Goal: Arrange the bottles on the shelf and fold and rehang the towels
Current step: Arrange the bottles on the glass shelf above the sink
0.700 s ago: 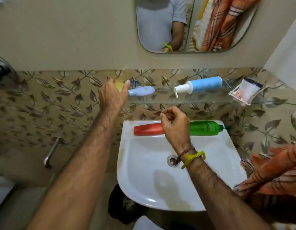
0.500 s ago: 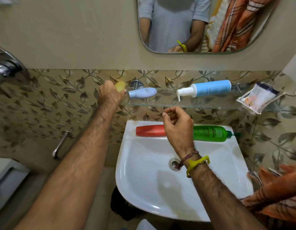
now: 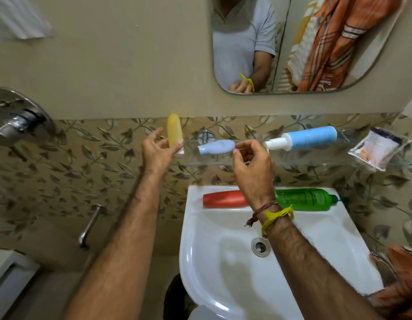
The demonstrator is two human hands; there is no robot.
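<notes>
Head view: left hand (image 3: 157,155) fingers grip yellow bottle (image 3: 174,131); right hand (image 3: 252,168) curled, contents unclear.

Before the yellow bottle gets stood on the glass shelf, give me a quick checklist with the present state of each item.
1. Left hand grips yellow bottle: ok.
2. Bottle upright: ok, cap end down.
3. Free shelf spot left of the lilac bottle: cannot tell, the hand hides it.
4. Right hand free to help: cannot tell, fingers pinched.
5. Other bottles standing: not ok; lilac and blue bottle lie on the shelf, red bottle and green bottle on the sink.
</notes>
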